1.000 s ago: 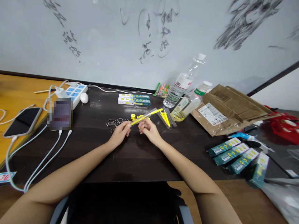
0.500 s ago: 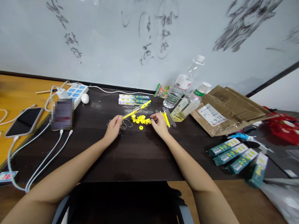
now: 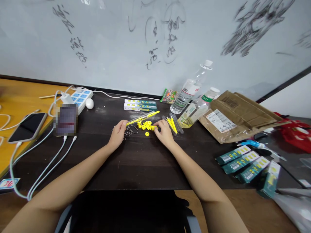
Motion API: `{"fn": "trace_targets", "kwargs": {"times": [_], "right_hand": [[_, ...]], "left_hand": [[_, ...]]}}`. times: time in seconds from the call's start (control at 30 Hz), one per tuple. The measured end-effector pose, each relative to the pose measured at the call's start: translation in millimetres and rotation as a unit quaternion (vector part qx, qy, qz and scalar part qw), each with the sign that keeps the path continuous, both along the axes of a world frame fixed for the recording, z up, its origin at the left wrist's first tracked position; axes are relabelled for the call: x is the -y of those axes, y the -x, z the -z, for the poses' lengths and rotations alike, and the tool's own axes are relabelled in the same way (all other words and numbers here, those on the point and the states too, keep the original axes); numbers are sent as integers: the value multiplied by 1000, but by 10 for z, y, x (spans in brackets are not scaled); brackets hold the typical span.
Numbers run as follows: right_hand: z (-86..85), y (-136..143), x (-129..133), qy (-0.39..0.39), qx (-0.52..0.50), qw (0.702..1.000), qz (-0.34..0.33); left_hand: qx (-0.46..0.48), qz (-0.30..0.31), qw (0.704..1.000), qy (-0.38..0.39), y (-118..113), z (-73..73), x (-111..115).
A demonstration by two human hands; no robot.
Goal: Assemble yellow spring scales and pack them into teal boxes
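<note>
My left hand [image 3: 118, 132] is closed on the lower end of a clear tube with yellow parts [image 3: 143, 117], which slants up to the right over the dark table. My right hand [image 3: 164, 132] has its fingertips at the right edge of a pile of small yellow rings [image 3: 147, 125]; whether a piece is between them is too small to tell. One ring [image 3: 147, 134] lies apart in front of the pile. Bent metal wire loops [image 3: 132, 130] lie beside my left hand. Yellow sticks and clear tubes [image 3: 173, 124] lie just right of my right hand.
Two slim boxes [image 3: 140, 105] lie behind the tube. Farther right are a water bottle [image 3: 186, 94], a bottle of yellowish liquid [image 3: 196, 110], a brown parcel [image 3: 230, 113] and several green boxes [image 3: 252, 169]. Phones [image 3: 28, 127], cables and a power strip [image 3: 83, 98] occupy the left.
The tube's far end has dipped and shifted right in my left hand. My right hand has moved slightly left and down, its fingers now at the pile's edge.
</note>
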State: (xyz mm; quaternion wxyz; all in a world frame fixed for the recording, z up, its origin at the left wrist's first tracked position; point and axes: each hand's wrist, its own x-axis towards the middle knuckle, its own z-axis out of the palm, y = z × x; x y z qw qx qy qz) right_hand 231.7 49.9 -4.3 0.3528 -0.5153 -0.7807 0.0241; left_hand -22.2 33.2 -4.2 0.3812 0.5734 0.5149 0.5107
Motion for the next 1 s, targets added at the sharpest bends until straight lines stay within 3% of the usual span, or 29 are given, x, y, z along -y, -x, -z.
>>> {"fn": "trace_targets", "kwargs": {"times": [0.2,0.47,0.63,0.83,1.0], "right_hand": [[-30,8,20,-16,30,999,-8],[-197,-74,24,-27,158,987,-29],[-205,-27,65,-7,277,960,-45],[-250,-1,97,7,345,939,4],[-241,-28,75,25,362,932,8]], "left_hand": [[-53,-31,998,-35,12,-34,16],[-52,-36,997,-34,26,-54,14],[-77,-41,996,-32,20,-109,44],[-71,-32,996,-45,26,-107,41],[-71,-36,996,-43,27,-89,30]]}}
